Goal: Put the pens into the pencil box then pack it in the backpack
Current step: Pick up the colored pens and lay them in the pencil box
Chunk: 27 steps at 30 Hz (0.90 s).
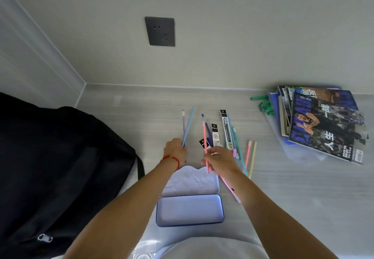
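Item 1: pencil box (190,211), a blue-rimmed tin lying open on the grey table (293,198) close to us, its tray bare and its lid (192,179) folded back toward the wall.

Item 2: loose pens (236,145) scattered beyond the lid; among them refill packets (226,130) with dark header cards, one carrying a red "360" mark. We cannot read the brand lettering.

Item 3: our left hand (175,149), red cord at the wrist, fingers curled round a blue pen (188,126) and a purple one (183,125), both pointing toward the wall.

Item 4: our right hand (219,162), reaching forward over the lid, pinches a pink pen (204,139) held nearly upright.

Item 5: black backpack (60,167) at our left, beside the box, a zip pull showing.

Item 6: stack of magazines (323,125) far right, top cover printed with large Chinese characters including "人生"; green markers (265,104) just beside it.

Item 7: dark wall socket (160,31) above.
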Tool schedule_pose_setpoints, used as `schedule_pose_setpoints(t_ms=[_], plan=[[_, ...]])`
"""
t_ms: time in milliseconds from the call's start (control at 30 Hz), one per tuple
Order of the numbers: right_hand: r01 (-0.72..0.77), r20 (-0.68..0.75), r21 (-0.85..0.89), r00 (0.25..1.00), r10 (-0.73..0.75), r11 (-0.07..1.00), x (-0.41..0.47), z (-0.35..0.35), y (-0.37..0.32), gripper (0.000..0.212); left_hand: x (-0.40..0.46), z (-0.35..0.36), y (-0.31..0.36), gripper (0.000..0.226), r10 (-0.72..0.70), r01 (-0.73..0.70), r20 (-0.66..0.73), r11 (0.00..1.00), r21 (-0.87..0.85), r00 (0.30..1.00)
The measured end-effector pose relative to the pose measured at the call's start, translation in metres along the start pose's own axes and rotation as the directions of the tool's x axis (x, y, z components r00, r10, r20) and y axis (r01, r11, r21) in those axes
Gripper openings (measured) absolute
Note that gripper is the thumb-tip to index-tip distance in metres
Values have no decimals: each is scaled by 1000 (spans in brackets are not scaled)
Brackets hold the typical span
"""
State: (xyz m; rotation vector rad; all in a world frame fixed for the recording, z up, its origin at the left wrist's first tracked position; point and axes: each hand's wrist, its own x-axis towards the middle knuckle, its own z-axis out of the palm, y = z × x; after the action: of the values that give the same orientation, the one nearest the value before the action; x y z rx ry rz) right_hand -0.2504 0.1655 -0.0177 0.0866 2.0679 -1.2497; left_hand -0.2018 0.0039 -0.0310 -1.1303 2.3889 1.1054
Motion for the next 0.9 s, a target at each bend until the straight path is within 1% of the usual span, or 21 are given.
schedule_pose_setpoints(t_ms=[33, 67, 100, 133, 233, 333, 400, 467, 533, 567, 633, 667, 700, 733, 800, 833, 900], plan=[[51, 31, 44, 998, -53, 998, -2, 2, -1, 9, -13, 1, 0, 18, 28, -19, 43, 980, -197, 999], [119, 56, 55, 991, -122, 991, -5, 5, -1, 7, -29, 3, 1, 17, 67, -21, 103, 919, -394, 992], [189, 76, 55, 978, -193, 980, -9, 6, 1, 5, -46, 4, 0, 16, 107, -10, 146, 838, -545, 983], [242, 96, 59, 964, -247, 968, -14, 6, 3, 4, -62, 6, -3, 16, 135, 0, 161, 765, -644, 978], [280, 178, 101, 939, -294, 955, -31, 6, 15, 7, -104, 14, -17, 16, 154, 17, 146, 630, -776, 977], [278, 266, 4, 925, -269, 960, -48, 1, 26, 14, -131, 24, -31, 14, 140, 85, 195, 558, -825, 971], [327, 344, -82, 896, -281, 941, -57, -3, 31, 20, -144, 28, -40, 13, 138, 121, 228, 538, -834, 964], [388, 369, -205, 881, -296, 898, -65, -4, 35, 23, -152, 31, -52, 14, 143, 116, 232, 554, -824, 962], [439, 388, -353, 872, -298, 826, -69, -9, 43, 25, -157, 30, -69, 15, 111, 72, 174, 605, -793, 979], [488, 416, -453, 856, -307, 746, -70, -14, 49, 25, -158, 27, -79, 16, 75, 31, 101, 637, -771, 992], [603, 512, -638, 797, -321, 478, -73, -24, 61, 23, -159, 18, -100, 20, -5, -60, -91, 713, -699, 996], [637, 554, -687, 771, -315, 351, -75, -28, 67, 20, -159, 12, -111, 20, -43, -83, -175, 755, -651, 984], [659, 583, -710, 748, -316, 249, -77, -29, 73, 18, -160, 6, -121, 18, -73, -87, -244, 805, -587, 967], [672, 606, -720, 731, -314, 173, -77, -29, 77, 15, -161, 1, -130, 14, -89, -82, -298, 852, -517, 950], [683, 637, -726, 711, -296, 78, -77, -21, 82, 9, -164, -4, -140, 8, -80, -73, -361, 917, -391, 929], [686, 645, -726, 707, -291, 55, -77, -17, 82, 8, -166, -4, -141, 7, -52, -76, -364, 941, -329, 930], [703, 664, -709, 692, -281, 54, -76, -9, 81, 7, -168, 1, -137, 6, 42, -114, -314, 970, -216, 949]])
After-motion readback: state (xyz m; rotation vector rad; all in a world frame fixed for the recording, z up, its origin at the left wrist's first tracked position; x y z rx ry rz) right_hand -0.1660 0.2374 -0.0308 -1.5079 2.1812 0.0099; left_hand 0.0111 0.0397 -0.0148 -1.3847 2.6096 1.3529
